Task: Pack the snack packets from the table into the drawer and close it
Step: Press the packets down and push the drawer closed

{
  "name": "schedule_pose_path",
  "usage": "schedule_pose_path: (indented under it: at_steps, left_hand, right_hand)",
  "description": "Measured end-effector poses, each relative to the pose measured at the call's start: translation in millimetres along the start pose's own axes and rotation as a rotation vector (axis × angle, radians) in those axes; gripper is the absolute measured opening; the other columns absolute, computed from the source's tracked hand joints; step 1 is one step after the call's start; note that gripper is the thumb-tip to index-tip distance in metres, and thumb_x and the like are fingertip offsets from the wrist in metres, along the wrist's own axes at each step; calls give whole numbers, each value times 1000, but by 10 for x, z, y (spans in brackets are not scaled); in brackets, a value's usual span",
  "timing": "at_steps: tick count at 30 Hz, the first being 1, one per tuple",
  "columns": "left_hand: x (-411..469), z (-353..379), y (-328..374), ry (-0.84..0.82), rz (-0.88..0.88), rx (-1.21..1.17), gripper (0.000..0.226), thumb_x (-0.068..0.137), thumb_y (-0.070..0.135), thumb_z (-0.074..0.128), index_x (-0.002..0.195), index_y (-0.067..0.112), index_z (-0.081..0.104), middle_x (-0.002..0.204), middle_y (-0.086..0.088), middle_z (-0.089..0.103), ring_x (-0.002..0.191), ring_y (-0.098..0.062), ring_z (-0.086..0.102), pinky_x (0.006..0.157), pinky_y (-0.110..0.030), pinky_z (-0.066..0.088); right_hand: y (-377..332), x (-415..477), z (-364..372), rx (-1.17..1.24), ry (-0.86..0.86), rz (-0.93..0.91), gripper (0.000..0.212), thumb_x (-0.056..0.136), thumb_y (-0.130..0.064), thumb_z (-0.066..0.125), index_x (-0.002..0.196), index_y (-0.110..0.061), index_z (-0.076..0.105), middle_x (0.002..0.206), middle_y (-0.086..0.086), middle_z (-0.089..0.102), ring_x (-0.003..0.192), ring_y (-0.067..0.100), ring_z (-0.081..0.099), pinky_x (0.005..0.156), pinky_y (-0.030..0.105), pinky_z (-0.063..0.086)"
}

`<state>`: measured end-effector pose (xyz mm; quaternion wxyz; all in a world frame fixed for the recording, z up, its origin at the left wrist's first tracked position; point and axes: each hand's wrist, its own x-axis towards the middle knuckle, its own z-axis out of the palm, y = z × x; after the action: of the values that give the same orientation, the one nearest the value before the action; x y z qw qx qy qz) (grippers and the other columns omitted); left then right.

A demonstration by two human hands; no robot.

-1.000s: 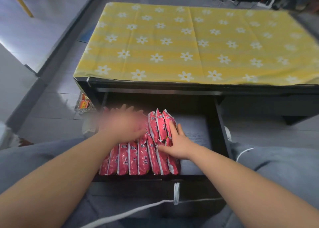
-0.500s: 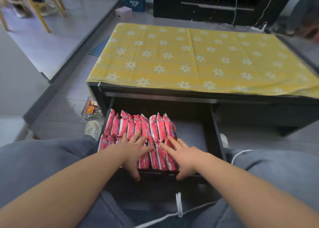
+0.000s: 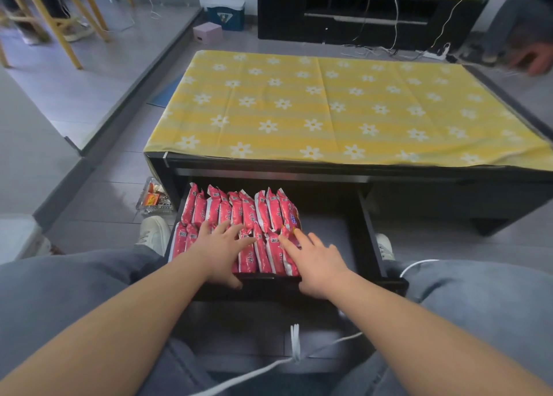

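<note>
Under my fingers (image 3: pixel 230 231) the snack packets (image 3: pixel 239 213) are glossy red plastic film (crinkled at the seams). The drawer (image 3: pixel 329 234) looks matt black wood, and the tablecloth (image 3: pixel 344 111) is soft yellow cloth.

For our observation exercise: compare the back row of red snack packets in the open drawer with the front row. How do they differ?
The back row of red snack packets is fully in view, untouched; the front row of red snack packets is partly covered by the left hand and right hand resting flat on it. The back row lies beneath the table's edge; the front row sits against the black drawer front. Both stand on edge, filling the drawer's left part.
</note>
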<state>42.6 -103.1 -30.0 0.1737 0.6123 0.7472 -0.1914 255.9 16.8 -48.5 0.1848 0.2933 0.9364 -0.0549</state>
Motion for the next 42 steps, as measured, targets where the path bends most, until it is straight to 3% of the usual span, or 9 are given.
schedule_pose_path:
  at_steps: [11, 14, 16, 19, 22, 24, 26, 33, 42]
  left_hand:
    - [50, -44, -260, 256, -403, -347, 95, 75, 75, 74, 156, 40, 37, 163, 0, 40, 149, -27, 40, 120, -65, 28]
    - [39, -19, -283, 350, -581, -411, 97, 73, 76, 76, 154, 39, 38, 162, -5, 39, 149, -32, 37, 118, -65, 27]
    - [55, 3, -259, 433, -691, -536, 91, 75, 69, 79, 151, 36, 41, 156, -10, 40, 145, -36, 37, 116, -62, 30]
    - [131, 22, -200, 589, -877, -1046, 68, 84, 53, 77, 139, 21, 50, 144, -16, 47, 134, -39, 48, 110, -58, 44]
    - [198, 33, -133, 535, -1061, -1959, 73, 94, 52, 66, 149, 14, 39, 149, -18, 50, 131, -38, 56, 107, -61, 50]
    - [200, 32, -110, 400, -1012, -2409, 82, 94, 61, 64, 160, 26, 29, 162, -17, 37, 141, -42, 49, 106, -67, 49]
    - [224, 13, -129, 409, -886, -2576, 88, 91, 70, 61, 162, 33, 25, 170, -18, 23, 148, -48, 39, 106, -71, 47]
    - [335, -124, -239, 579, -646, -2851, 91, 89, 74, 57, 164, 36, 21, 172, -21, 17, 150, -55, 32, 101, -74, 47]
    - [646, -142, -200, 656, -637, -2876, 86, 92, 72, 55, 165, 44, 17, 174, -12, 19, 148, -50, 39, 103, -71, 49]
  right_hand:
    - [133, 95, -69, 266, 222, 451, 77, 95, -39, 71, 158, -29, 28, 160, 8, 29, 142, 31, 38, 98, 46, 50]
    - [189, 138, -68, 404, 365, 584, 52, 94, -31, 71, 139, -23, 46, 134, 9, 43, 124, 32, 49, 77, 39, 49]
    - [232, 203, -52, 657, 330, 675, 37, 93, -27, 67, 126, -19, 51, 128, 10, 51, 118, 35, 55, 76, 37, 47]
    - [243, 271, -14, 1273, 109, 886, 53, 95, -33, 63, 142, -15, 47, 143, 12, 54, 115, 34, 60, 68, 42, 59]
    - [203, 302, 29, 1852, 32, 1003, 76, 98, -58, 59, 159, -26, 28, 161, 11, 39, 132, 40, 55, 56, 47, 61]
    - [231, 353, 21, 2106, 130, 988, 86, 93, -71, 55, 163, -37, 19, 168, 9, 28, 139, 46, 48, 61, 61, 63]
    - [284, 386, -31, 2318, 254, 935, 91, 89, -78, 56, 163, -46, 15, 172, 6, 18, 147, 49, 38, 70, 70, 59]
    - [458, 510, -199, 2747, 530, 811, 98, 86, -76, 61, 165, -38, 17, 175, 10, 10, 155, 48, 24, 93, 74, 50]
    - [538, 817, -213, 2809, 589, 761, 88, 92, -71, 58, 164, -43, 17, 175, 8, 11, 155, 48, 25, 101, 70, 47]
